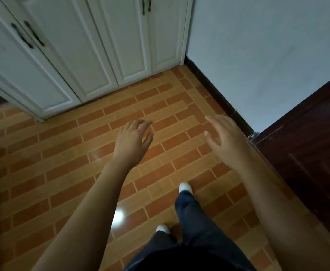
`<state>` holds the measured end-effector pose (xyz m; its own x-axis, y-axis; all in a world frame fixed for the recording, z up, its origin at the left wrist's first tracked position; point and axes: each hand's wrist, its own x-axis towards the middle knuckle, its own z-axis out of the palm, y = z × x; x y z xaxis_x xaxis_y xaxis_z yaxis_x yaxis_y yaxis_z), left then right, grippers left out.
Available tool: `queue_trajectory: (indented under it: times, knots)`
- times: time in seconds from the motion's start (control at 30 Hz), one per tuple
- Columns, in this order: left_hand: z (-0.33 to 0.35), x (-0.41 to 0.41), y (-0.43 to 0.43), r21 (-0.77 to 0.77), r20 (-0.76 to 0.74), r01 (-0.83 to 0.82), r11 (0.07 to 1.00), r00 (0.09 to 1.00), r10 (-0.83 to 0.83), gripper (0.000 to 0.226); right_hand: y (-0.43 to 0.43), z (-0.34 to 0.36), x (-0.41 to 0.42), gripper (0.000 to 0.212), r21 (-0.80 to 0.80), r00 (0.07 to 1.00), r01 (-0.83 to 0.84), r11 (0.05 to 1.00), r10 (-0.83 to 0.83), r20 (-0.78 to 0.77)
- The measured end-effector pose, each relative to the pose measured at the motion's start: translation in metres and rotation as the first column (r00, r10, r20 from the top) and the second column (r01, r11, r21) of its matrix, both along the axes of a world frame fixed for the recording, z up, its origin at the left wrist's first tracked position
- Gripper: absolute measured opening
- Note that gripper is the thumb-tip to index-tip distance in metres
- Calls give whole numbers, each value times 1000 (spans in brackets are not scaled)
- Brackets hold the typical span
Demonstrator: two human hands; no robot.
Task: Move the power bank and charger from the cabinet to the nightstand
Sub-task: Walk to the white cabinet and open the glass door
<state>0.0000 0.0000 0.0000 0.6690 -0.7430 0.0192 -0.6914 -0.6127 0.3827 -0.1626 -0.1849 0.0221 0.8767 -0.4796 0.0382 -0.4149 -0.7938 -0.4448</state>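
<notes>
Both hands empty: left hand (134, 140) hanging with fingers loosely curled, right hand (225, 138) with fingers spread apart. Person facing the tall white panelled cabinet (94, 47), doors closed, probably approaching to open it. Power bank and charger not visible, presumably inside.

The floor (66, 173) fills the lower and middle of the frame, laid in glossy brick-pattern tiles of orange and tan with pale grout lines. A bright glare spot sits low in the centre. The white cabinet (94, 61) stands on it across the upper left, doors closed. A dark skirting board (217, 94) meets the tiles along the wall on the right. Two white shoes (185, 187) rest on the tiles at lower centre, one ahead of the other, below dark trouser legs
</notes>
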Motion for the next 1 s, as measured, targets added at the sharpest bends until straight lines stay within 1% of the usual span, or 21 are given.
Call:
queue_trajectory:
  times: [0.1,0.17,0.3,0.43,0.5,0.63,0.7,0.83,1.0]
  knots:
    - [-5,23,-14,-35,-54,-59,998,997,57,37,-21,-2,21,44,34,999,9,999,-11,42]
    - [-7,39,-27,-13,-85,-97,995,992,96,37,-40,-3,38,44,58,998,9,998,-12,56]
    - [-7,72,-68,-13,-86,-121,993,989,120,36,-90,-3,73,43,43,994,25,999,-30,109]
    - [-3,114,-121,-8,-105,-170,985,980,168,36,-146,-1,108,41,70,986,60,996,-70,152]
    - [0,133,-148,-2,-113,-199,980,974,198,36,-173,0,125,41,73,987,72,995,-82,138]
    - [7,168,-196,-19,-111,-230,973,968,227,37,-221,1,163,41,85,994,30,996,-39,99]
    - [7,184,-211,-15,-111,-229,973,968,226,37,-240,2,183,41,102,996,12,995,-20,87]
    - [2,215,-234,6,-161,-266,964,951,263,37,-269,-1,221,41,106,998,-5,994,-1,62]
    - [4,271,-267,-78,-144,-299,951,947,286,34,-300,-4,276,42,106,998,-3,994,-3,57]
